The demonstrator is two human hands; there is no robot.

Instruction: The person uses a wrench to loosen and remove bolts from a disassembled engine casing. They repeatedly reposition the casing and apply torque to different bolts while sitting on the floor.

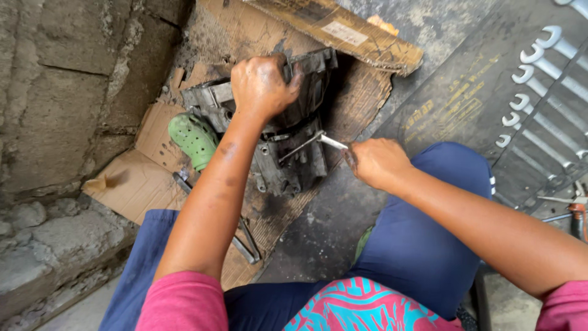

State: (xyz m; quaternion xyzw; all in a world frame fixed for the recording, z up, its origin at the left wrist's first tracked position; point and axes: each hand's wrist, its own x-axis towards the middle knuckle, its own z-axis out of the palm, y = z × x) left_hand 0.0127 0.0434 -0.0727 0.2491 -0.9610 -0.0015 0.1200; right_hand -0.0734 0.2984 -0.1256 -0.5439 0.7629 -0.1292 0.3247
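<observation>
— Start at the left. What's there?

— A rough stone wall (pixel 67 122), then flattened cardboard (pixel 131 181) on the ground. A green perforated clog (pixel 195 140) rests on it, touching the left side of the engine casing (pixel 288 153).

— And the casing itself?

— A grimy grey cast-metal housing, ribbed and bolted, standing on the cardboard in front of the person's knees. The left hand (pixel 262 86) is clamped over its top edge, fingers curled round the rim, thumb on the near side.

— How would it handle?

— Heavy and rigid, I'd judge, and slick: oil and black dirt coat it. The rim and the ribs look like the safest places to grip; the flat greasy faces would likely slip. It shouldn't bend, but thin cast lugs could chip if it tipped over.

— The other hand?

— The right hand (pixel 376 162) is closed round the end of a slim metal tool (pixel 312 144), whose far end reaches into the casing's middle. I can't tell what kind of tool it is.

— Further right?

— A dark roll-up pouch (pixel 490 92) holding a row of spanners (pixel 539 67), well apart from the casing. More long tools (pixel 245 242) lie on the cardboard under the left forearm.
</observation>
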